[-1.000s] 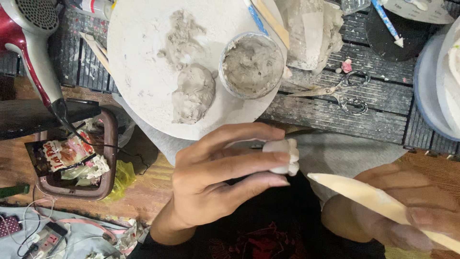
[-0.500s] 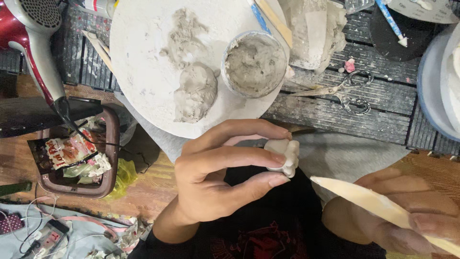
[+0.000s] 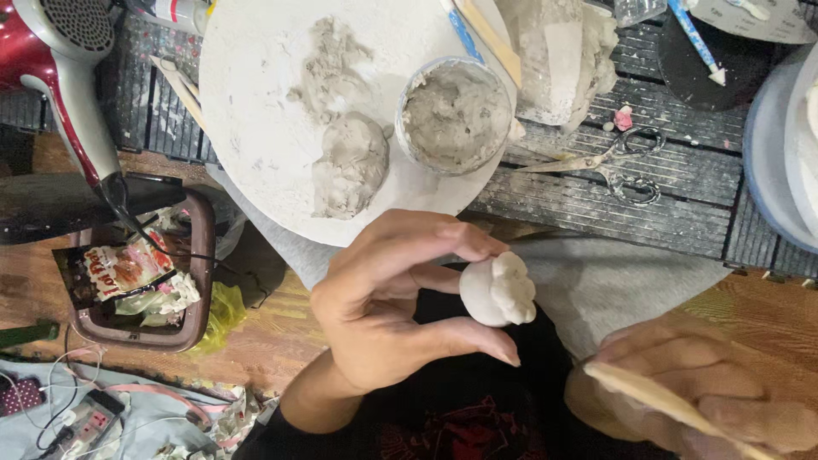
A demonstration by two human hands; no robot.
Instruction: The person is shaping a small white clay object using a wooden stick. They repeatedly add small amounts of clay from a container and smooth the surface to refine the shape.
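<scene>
Closest in, the right hand [image 3: 724,400] sits blurred at the lower edge, fingers pressed together around a pale wooden modelling stick [image 3: 648,393] whose flat tip points up and left toward the work, ready to be brought against it. Just left of that tip, the left hand [image 3: 392,315] pinches a small white clay piece [image 3: 498,290] between thumb below and fingertips above. The lobed, flower-like face is turned outward, probably so the stick can reach it without fingers in the way. The two are near but apart.

Beyond the left hand, a round white board [image 3: 256,102] carries a grey clay lump [image 3: 349,166] and a smeared patch, with a small tub of grey clay [image 3: 456,115] on its right rim, all within easy reach on the slatted table [image 3: 665,213]. Right of the tub lie scissors [image 3: 609,166], and past them a plastic-wrapped clay block [image 3: 562,51].

Far left of the left hand, a red hair dryer [image 3: 51,77] leans over a brown tray of wrappers [image 3: 136,281]. Nothing stands between stick and clay piece.
</scene>
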